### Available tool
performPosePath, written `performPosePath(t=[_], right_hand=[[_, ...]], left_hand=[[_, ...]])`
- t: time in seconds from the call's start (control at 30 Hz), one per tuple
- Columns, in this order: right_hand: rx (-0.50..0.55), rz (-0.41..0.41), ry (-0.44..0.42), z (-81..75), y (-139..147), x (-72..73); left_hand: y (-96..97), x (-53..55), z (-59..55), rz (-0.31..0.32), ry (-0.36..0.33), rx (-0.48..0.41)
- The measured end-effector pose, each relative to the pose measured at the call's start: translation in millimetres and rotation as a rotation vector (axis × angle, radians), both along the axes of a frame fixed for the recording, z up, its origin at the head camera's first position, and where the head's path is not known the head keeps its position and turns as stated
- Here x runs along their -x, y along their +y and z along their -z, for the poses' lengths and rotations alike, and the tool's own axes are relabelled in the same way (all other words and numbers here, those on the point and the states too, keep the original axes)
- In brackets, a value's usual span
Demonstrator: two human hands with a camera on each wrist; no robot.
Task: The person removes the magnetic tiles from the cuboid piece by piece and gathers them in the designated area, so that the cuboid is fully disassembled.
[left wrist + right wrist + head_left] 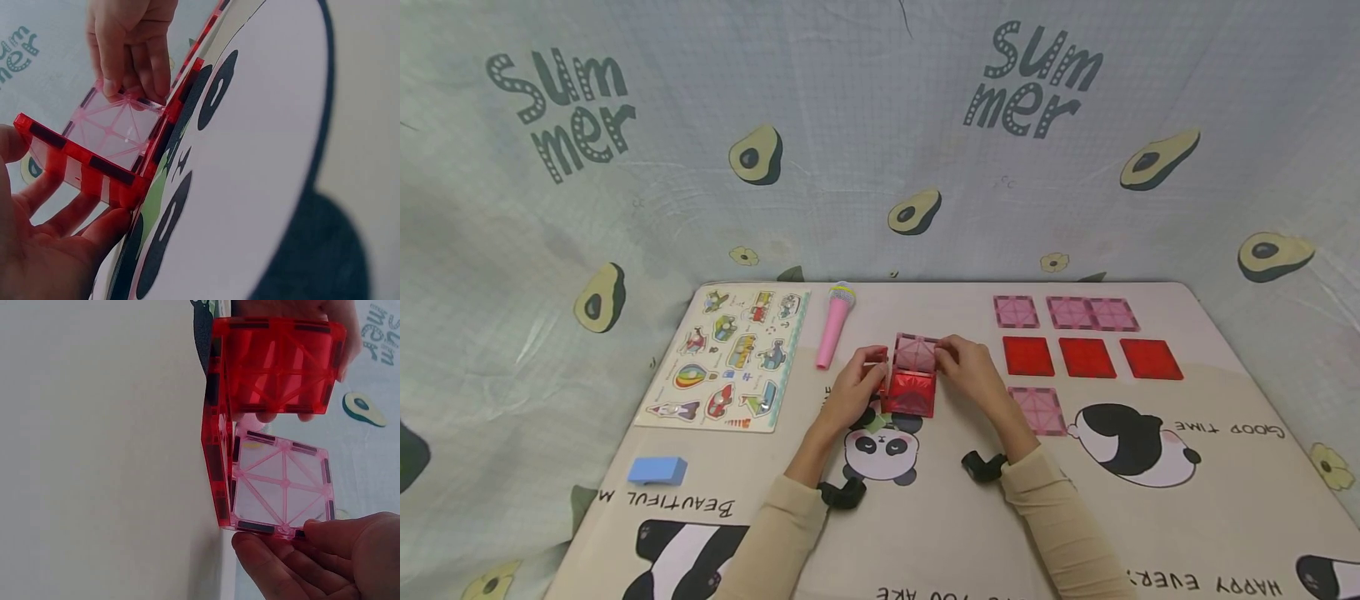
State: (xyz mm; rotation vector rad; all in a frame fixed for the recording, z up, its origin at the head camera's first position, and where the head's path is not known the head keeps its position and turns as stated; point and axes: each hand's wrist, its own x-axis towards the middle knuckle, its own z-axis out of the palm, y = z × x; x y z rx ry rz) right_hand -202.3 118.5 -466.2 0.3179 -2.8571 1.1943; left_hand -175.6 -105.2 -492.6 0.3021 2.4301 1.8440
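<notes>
A red magnetic tile [912, 394] lies flat on the table above the printed panda face. Along its left side stands an upright red magnetic tile [281, 369], held by my left hand [850, 390], with the thumb near its top edge and fingers behind it in the left wrist view [53, 244]. At the back of the flat tile, a pink magnetic tile [916, 353] stands upright. My right hand [973, 372] pinches the pink tile's right edge between thumb and fingers, as the right wrist view [325, 556] shows.
On the right lie several loose tiles: red ones [1028, 357] in a row and pink ones [1016, 312] behind and in front. A picture puzzle board [722, 358], a pink toy microphone [832, 332] and a blue block [657, 471] are on the left. A curtain [850, 100] hangs behind.
</notes>
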Motion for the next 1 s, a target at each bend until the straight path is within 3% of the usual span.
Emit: performPosePath(t=[0.27, 0.47, 0.53, 0.7, 1.0], right_hand=[[0.008, 0.017, -0.025, -0.1, 2, -0.7], [0.012, 0.022, -0.013, 0.3, 2, -0.1], [0.026, 0.022, -0.015, 0.8, 2, 0.5], [0.060, 0.028, -0.008, 0.6, 2, 0.3], [0.099, 0.050, 0.022, -1.4, 2, -1.1]], left_hand=[[0.7, 0.2, 0.7, 0.001, 0.002, 0.014], [1.6, -13.1, -29.2, 0.032, 0.004, 0.031], [1.2, -12.1, -26.3, 0.031, 0.011, 0.021], [-0.9, 0.7, 1.2, 0.004, 0.027, 0.011], [-0.7, 1.3, 1.5, 0.006, 0.029, 0.025]])
